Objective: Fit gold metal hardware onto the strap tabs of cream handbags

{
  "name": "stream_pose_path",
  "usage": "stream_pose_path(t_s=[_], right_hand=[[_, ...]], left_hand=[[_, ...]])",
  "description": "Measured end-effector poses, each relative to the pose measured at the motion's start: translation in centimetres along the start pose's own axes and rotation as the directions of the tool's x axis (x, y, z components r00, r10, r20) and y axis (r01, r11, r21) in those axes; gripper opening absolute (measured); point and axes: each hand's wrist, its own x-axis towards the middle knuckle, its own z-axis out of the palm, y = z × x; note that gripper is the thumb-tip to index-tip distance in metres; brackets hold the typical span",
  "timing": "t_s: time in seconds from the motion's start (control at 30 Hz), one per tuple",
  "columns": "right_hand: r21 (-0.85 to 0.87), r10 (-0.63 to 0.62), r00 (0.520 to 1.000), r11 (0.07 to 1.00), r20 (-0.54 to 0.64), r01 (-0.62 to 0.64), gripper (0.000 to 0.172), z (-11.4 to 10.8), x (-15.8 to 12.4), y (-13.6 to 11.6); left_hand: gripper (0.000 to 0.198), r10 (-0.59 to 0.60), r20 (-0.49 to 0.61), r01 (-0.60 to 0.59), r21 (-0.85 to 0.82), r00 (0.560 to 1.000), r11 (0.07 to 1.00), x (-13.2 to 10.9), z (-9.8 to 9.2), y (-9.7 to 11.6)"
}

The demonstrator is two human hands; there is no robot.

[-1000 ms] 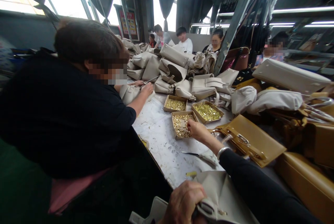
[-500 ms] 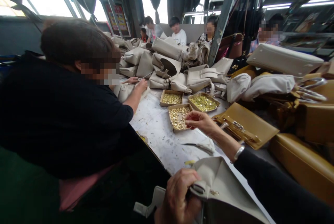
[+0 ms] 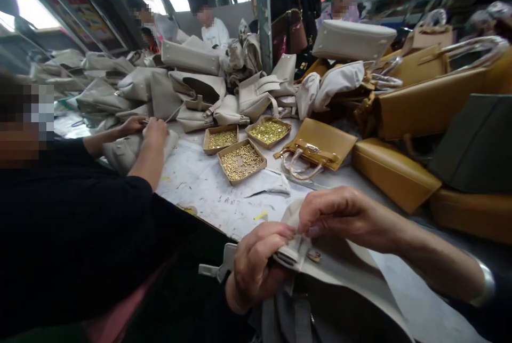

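Note:
An off-white handbag lies open in front of me, its dark inside showing and a small gold-coloured fitting on its wall. My left hand is closed around a folded upper corner of it. My right hand meets the left at that corner, thumb and fingertips pinched against the bag's edge. Whatever the pinch holds is hidden. Beyond the hands stands a shallow cardboard box of small gold-coloured studs. Two more boxes, a left one and a right one, hold small gold-coloured pieces.
A thin-bladed tool lies on the white tabletop. A tan handbag and other tan bags fill the right. Off-white bags are heaped behind. At left, a co-worker in black handles another off-white bag; other people sit farther back.
My right hand has come back from the stud box to the corner of the off-white handbag, beside my left hand. The left hand keeps its hold. The view has turned to the right.

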Motion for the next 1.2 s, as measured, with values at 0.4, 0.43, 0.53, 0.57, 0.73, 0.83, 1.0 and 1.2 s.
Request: stream_pose_path(t_s=[0.4, 0.43, 0.53, 0.57, 0.73, 0.83, 1.0, 1.2], right_hand=[[0.022, -0.050, 0.995, 0.998, -0.090, 0.052, 0.009, 0.7, -3.9, 0.2], [0.006, -0.058, 0.993, 0.998, -0.099, 0.059, 0.010, 0.7, -4.0, 0.2], [-0.015, -0.069, 0.991, 0.998, -0.112, 0.068, 0.010, 0.8, -4.1, 0.2], [-0.018, -0.075, 0.991, 0.997, -0.112, 0.073, 0.010, 0.8, -4.1, 0.2], [-0.067, -0.113, 0.986, 0.992, -0.126, 0.105, 0.012, 1.1, -4.2, 0.2], [-0.120, -0.129, 0.983, 0.986, -0.131, 0.113, 0.014, 1.4, -4.3, 0.1], [-0.212, -0.152, 0.983, 0.969, -0.106, 0.127, 0.012, 1.6, -4.6, 0.1], [-0.297, -0.168, 0.985, 0.942, -0.025, 0.153, 0.015, 1.0, -4.7, -0.3]], left_hand=[[0.019, 0.116, 0.079, -0.114, -0.034, 0.990, 0.993, 1.7, 2.1, 1.7], [0.019, 0.117, 0.082, -0.115, -0.031, 0.990, 0.993, 1.8, 2.1, 1.7], [0.019, 0.131, 0.087, -0.127, -0.040, 0.988, 0.991, 1.9, 2.1, 1.8], [0.019, 0.136, 0.089, -0.132, -0.045, 0.987, 0.990, 1.9, 2.2, 1.8], [0.020, 0.137, 0.083, -0.134, -0.040, 0.987, 0.990, 2.0, 2.0, 1.8], [0.021, 0.148, 0.107, -0.147, -0.022, 0.983, 0.989, 2.0, 1.8, 1.8], [0.024, 0.168, 0.124, -0.171, 0.013, 0.978, 0.985, 1.7, 1.5, 1.7], [0.024, 0.167, 0.130, -0.169, 0.000, 0.977, 0.986, 2.1, 1.7, 1.9]])
